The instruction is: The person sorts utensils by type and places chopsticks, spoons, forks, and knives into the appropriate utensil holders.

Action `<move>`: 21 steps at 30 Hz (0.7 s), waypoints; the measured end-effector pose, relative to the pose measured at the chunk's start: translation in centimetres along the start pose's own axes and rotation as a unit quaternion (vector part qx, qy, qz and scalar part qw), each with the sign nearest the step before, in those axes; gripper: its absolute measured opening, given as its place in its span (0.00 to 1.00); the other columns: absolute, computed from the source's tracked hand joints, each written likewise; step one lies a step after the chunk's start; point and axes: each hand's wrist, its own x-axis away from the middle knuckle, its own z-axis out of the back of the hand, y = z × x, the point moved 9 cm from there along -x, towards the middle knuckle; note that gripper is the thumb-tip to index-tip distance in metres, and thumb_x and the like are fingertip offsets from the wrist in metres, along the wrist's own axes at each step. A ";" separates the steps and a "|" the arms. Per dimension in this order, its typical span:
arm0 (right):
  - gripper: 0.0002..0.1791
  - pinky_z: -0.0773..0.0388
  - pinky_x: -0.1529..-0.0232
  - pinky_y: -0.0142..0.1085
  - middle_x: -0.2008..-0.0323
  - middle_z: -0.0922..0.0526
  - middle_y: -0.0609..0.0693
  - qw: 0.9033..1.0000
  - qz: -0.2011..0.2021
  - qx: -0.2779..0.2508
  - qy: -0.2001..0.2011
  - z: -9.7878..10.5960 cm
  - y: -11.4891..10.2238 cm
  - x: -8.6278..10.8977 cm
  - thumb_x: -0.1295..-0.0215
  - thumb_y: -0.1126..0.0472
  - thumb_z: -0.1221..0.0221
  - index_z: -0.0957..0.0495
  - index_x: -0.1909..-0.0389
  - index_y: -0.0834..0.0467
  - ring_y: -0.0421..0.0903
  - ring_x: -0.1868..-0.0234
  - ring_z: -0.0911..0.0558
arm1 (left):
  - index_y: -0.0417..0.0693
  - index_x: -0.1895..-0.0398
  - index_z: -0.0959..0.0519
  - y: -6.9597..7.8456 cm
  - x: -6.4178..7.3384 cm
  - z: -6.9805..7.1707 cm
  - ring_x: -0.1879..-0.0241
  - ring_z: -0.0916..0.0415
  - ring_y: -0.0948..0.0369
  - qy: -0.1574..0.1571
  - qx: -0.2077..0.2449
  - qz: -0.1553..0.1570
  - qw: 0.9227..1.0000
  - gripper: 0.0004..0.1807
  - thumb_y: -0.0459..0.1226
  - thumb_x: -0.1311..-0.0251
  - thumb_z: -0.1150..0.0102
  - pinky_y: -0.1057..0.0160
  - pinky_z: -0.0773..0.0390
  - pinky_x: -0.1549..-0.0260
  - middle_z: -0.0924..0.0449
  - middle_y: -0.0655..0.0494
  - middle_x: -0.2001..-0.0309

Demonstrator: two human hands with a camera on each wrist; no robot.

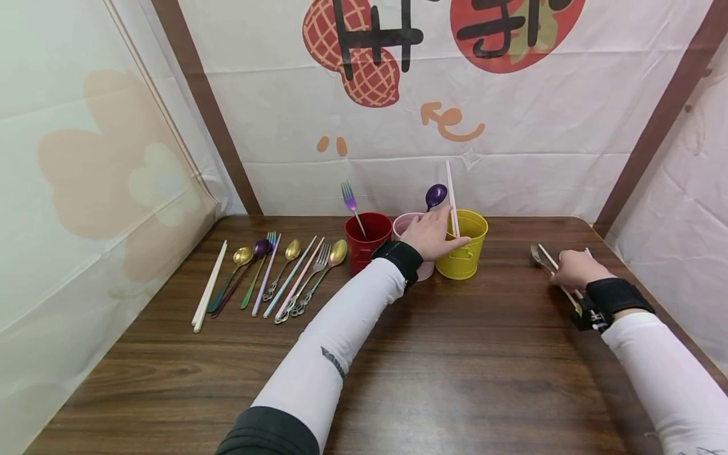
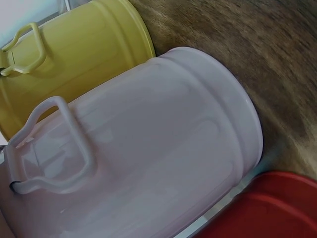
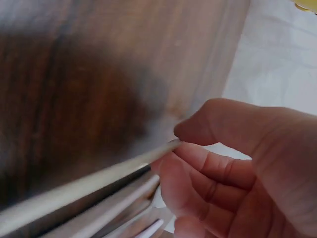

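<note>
My left hand reaches over the pink bucket to the near rim of the yellow bucket, thumb stretched out to the right. Pale pink chopsticks stand in the yellow bucket, just beyond its fingers. A purple spoon rises from the pink bucket, behind the hand. At the table's right side, my right hand pinches the end of a pale chopstick between thumb and fingers. More slender utensils lie beside it, blurred in the right wrist view; a fork shows just left of that hand.
Left of the hands, a red bucket holds a rainbow-coloured fork. Farther left lies a row of utensils, including white chopsticks, a gold-bowled spoon and a silver fork. Fabric walls enclose the wooden table.
</note>
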 end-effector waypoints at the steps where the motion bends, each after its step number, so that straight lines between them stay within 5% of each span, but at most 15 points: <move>1: 0.13 0.32 0.82 0.34 0.89 0.28 0.46 1.000 0.000 -0.003 0.000 0.2 -0.1 0.0 0.46 0.63 0.41 0.32 0.85 0.60 0.43 0.86 0.28 | 0.50 0.26 0.48 0.1 0.0 0.0 0.32 0.41 0.58 -0.001 0.001 -0.002 1.000 0.46 0.67 0.38 0.55 0.52 0.42 0.34 0.37 0.54 0.31; 9: 0.15 0.35 0.79 0.37 0.88 0.31 0.44 0.998 0.020 0.009 0.065 4.0 -2.5 0.1 0.42 0.63 0.42 0.29 0.86 0.58 0.44 0.84 0.29 | 0.47 0.36 0.39 1.1 0.2 1.6 0.41 0.31 0.56 0.003 -0.046 -0.070 0.996 0.39 0.62 0.39 0.46 0.54 0.34 0.40 0.28 0.53 0.43; 14: 0.11 0.33 0.76 0.43 0.81 0.28 0.51 0.992 0.036 0.026 0.120 6.1 -4.3 0.2 0.40 0.62 0.43 0.28 0.79 0.62 0.52 0.77 0.28 | 0.44 0.30 0.42 1.1 1.6 3.5 0.42 0.30 0.56 0.007 -0.051 -0.124 0.991 0.42 0.60 0.37 0.46 0.58 0.31 0.42 0.28 0.49 0.41; 21: 0.07 0.30 0.70 0.48 0.74 0.21 0.59 0.976 0.073 0.006 0.205 8.1 -6.9 0.6 0.39 0.64 0.45 0.26 0.70 0.66 0.56 0.72 0.24 | 0.43 0.29 0.41 -2.0 5.0 6.4 0.32 0.40 0.54 0.101 -0.013 -0.152 0.983 0.39 0.56 0.35 0.45 0.59 0.44 0.33 0.36 0.47 0.32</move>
